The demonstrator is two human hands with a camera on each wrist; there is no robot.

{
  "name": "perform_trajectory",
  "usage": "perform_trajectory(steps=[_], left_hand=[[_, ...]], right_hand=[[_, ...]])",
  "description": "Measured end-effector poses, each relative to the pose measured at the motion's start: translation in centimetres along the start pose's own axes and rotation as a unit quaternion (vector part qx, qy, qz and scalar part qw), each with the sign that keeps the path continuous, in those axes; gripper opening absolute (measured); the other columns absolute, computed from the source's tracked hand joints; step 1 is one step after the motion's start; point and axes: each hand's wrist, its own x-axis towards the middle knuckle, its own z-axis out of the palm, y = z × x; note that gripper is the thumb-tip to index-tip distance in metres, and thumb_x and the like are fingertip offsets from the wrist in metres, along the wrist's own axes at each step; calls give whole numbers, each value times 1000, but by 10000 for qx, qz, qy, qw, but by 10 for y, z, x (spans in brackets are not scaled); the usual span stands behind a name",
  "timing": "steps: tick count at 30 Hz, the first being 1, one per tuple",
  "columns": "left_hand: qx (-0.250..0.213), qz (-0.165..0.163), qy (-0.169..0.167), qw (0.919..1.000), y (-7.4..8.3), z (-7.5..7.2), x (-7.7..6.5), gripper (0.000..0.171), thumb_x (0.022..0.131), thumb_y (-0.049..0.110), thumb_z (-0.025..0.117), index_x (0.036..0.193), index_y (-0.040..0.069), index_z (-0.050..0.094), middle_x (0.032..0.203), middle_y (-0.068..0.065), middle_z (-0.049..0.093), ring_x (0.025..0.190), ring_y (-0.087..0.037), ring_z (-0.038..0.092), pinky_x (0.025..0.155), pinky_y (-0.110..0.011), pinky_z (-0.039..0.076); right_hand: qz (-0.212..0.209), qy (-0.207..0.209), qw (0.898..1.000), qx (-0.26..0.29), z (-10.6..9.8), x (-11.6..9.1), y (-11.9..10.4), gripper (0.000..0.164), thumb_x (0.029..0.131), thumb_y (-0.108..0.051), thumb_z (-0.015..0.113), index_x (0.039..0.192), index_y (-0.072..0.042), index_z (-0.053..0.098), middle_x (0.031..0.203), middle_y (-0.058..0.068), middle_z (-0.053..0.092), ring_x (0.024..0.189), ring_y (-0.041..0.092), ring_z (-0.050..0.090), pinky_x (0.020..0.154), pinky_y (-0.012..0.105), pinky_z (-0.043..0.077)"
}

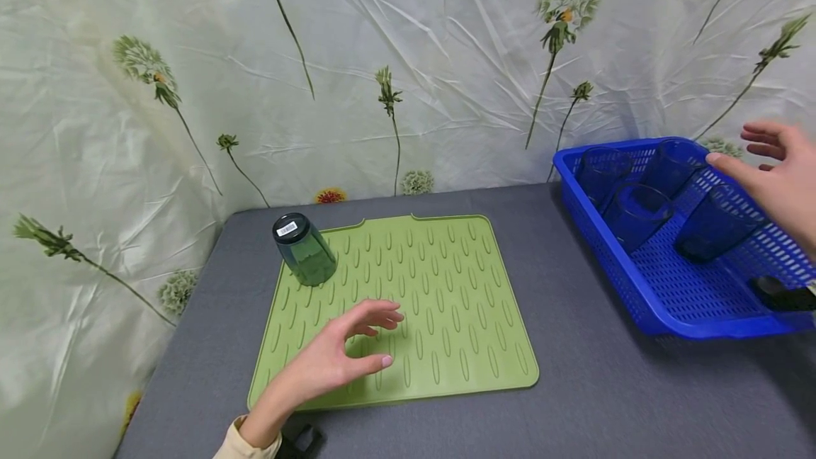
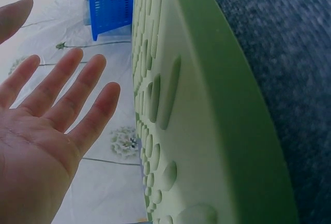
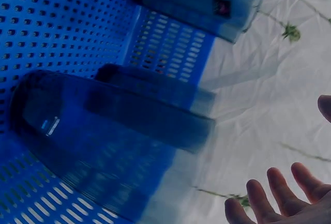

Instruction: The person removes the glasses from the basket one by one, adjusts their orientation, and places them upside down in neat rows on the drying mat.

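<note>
My left hand hovers over the front of the green drying mat, fingers loosely bent with nothing in them; the left wrist view shows its palm and spread fingers. A dark green glass stands upside down on the mat's back left corner, a white label on its base. Over the right side of the blue basket is my right hand, holding nothing, its thumb and fingers apart. Several glasses stand upright in the basket; the one nearest that hand is a large tinted glass.
The mat and the basket sit on a dark grey cloth-covered table. Behind it hangs a pale curtain printed with dandelions. A strip of table separates the mat's right edge from the basket.
</note>
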Motion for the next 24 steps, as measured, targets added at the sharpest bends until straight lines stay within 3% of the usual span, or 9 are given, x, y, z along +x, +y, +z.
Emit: perform_trajectory(steps=[3, 7, 10, 18, 21, 22, 24], left_hand=[[24, 10, -30, 10000, 0, 0, 0, 60, 86, 10, 76, 138, 25, 50, 129, -4, 60, 118, -21, 57, 97, -41, 49], [65, 34, -74, 9999, 0, -1, 0, 57, 87, 11, 76, 137, 21, 52, 129, -4, 60, 118, -20, 57, 97, -41, 49], [87, 31, -94, 9999, -1, -1, 0, 56, 87, 11, 75, 137, 18, 52, 129, -4, 60, 117, -21, 58, 97, -41, 49], [104, 28, -169, 9998, -2, -1, -1, 54, 88, 13, 75, 137, 14, 53, 128, -4, 61, 117, -22, 58, 97, -40, 49], [112, -6, -186, 9998, -2, -1, -1, 54, 88, 13, 75, 137, 16, 53, 128, -4, 61, 116, -21, 58, 97, -40, 49], [113, -16, -199, 9997, -2, -1, -1, 54, 88, 13, 75, 137, 15, 53, 128, -3, 61, 117, -22, 58, 97, -40, 49], [100, -49, -220, 9997, -2, -1, -1, 54, 88, 13, 75, 137, 15, 53, 128, -3, 62, 117, -22, 58, 97, -40, 49]], right_hand=[[297, -165, 9992, -189, 0, 4, 6, 70, 93, -33, 65, 154, -19, 32, 153, 1, 35, 139, 14, 30, 114, 28, 22], [578, -539, 9950, -615, -1, 7, 11, 80, 94, -40, 60, 156, -8, 22, 159, 20, 20, 145, 39, 19, 117, 52, 19], [611, -779, 9919, -790, -1, 12, 24, 84, 94, -42, 60, 155, -1, 19, 158, 27, 18, 142, 49, 18, 113, 64, 19], [676, -1078, 9861, -1072, 0, 40, 106, 95, 91, -53, 63, 159, -13, 11, 159, 26, 14, 140, 52, 18, 106, 71, 23], [655, -1456, 9798, -1203, -3, 40, 108, 98, 91, -52, 63, 157, -5, 8, 156, 34, 13, 135, 59, 19, 100, 76, 25], [667, -1541, 9773, -1294, -4, 39, 107, 98, 91, -52, 63, 157, -3, 9, 154, 36, 15, 133, 58, 23, 99, 69, 35], [659, -1758, 9726, -1371, -6, 37, 104, 100, 91, -51, 64, 155, 2, 9, 150, 40, 18, 128, 61, 25, 94, 69, 37]])
